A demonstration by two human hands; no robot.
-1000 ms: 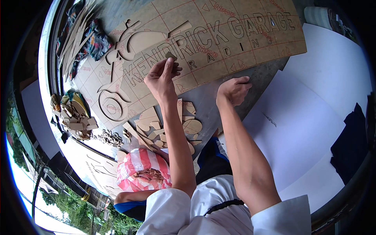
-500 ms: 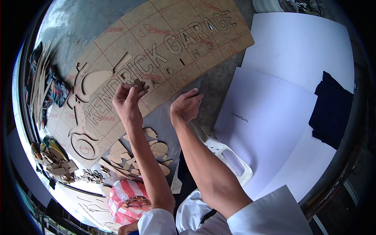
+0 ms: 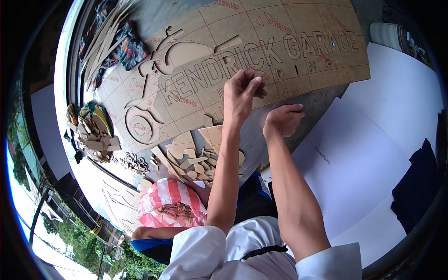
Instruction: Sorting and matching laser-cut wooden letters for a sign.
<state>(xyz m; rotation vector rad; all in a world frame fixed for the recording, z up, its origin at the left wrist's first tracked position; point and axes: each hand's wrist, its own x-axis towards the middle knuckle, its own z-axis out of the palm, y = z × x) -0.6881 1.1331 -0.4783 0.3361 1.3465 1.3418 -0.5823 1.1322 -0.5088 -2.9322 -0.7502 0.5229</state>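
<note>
Both hands are held over the cut-out brown board.
Left hand: fingers narrow, pinched near the board's lower edge, contents cannot be told. Right hand: curled, at its 4 o'clock, resting at the board's edge. Offcut pile lies at 7 o'clock; a striped bag is seen below.

Left hand: raised over the lower edge of the brown cut-out board; a second ago it lay lower on the board, then held a small piece; fingers now straighter, no piece seen.
Right hand: remains fisted at the board's edge, now nearer the white sheet.
View: swung left, then back right.
</note>
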